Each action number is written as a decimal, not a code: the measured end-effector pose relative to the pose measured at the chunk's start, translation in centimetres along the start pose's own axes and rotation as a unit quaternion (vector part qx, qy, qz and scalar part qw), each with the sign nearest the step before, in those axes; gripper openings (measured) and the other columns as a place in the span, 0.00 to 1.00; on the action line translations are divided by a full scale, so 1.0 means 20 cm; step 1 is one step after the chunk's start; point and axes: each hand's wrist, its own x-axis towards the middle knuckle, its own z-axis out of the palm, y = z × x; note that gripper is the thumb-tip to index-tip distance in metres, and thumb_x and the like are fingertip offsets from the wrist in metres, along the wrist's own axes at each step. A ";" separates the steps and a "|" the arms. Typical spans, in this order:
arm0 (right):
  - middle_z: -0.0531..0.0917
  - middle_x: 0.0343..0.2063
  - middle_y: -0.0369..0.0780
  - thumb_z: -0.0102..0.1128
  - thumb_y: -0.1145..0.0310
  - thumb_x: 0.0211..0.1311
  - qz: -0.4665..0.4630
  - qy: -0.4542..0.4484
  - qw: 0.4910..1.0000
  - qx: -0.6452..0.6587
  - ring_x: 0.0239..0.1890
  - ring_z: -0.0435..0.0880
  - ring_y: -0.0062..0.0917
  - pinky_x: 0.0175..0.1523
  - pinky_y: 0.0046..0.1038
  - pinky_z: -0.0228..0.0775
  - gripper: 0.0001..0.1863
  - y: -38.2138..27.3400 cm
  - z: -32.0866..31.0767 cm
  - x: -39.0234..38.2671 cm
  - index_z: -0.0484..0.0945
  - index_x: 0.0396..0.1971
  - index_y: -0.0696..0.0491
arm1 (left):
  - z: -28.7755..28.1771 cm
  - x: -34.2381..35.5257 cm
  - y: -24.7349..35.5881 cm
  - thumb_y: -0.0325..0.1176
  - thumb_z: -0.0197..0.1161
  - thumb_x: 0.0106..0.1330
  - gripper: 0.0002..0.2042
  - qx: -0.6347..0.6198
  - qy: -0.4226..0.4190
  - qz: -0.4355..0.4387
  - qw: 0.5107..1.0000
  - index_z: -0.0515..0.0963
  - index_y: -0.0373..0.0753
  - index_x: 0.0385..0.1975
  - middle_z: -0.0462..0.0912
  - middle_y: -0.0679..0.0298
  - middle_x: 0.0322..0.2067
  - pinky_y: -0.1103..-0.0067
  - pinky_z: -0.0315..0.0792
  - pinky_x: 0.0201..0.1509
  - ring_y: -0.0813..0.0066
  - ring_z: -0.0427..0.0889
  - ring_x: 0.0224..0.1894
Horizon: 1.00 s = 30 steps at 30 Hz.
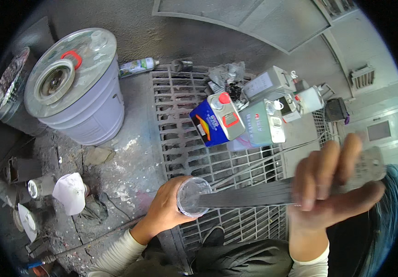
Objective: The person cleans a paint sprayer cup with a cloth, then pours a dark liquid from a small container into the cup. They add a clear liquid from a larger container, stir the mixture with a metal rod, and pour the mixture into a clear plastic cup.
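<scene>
My left hand (166, 207) is wrapped around a clear plastic cup (190, 185), held above the floor grating. In my right hand (323, 184), at the right and slightly blurred, is a long flat metal stirring stick (247, 197). Its lower end reaches into the cup's mouth, while its wider end (369, 168) sticks out past my fingers. What lies at the bottom of the cup is hard to make out. Beyond the cup stands a blue rectangular metal can (212, 124) with a red cap, beside a translucent pale green jug (260, 121).
A large white drum (90, 113) stands at the far left, with a spray can (136, 68) lying near it. Metal grating (176, 143) covers the pit ahead. Farther right stand a grey can (273, 83) and a white bottle (309, 99). Paper strainers (70, 193) sit at left.
</scene>
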 end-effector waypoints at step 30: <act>0.53 0.72 0.66 0.75 0.35 0.41 0.515 0.034 0.668 -0.536 0.52 0.85 0.56 0.51 0.41 0.82 0.73 0.75 -1.29 0.16 0.35 0.80 0.46 | 0.03 1.12 0.35 0.35 0.90 0.35 0.59 -0.095 -0.217 -0.006 0.971 0.55 0.36 0.69 0.73 0.54 0.60 0.64 0.70 0.68 0.61 0.76 0.62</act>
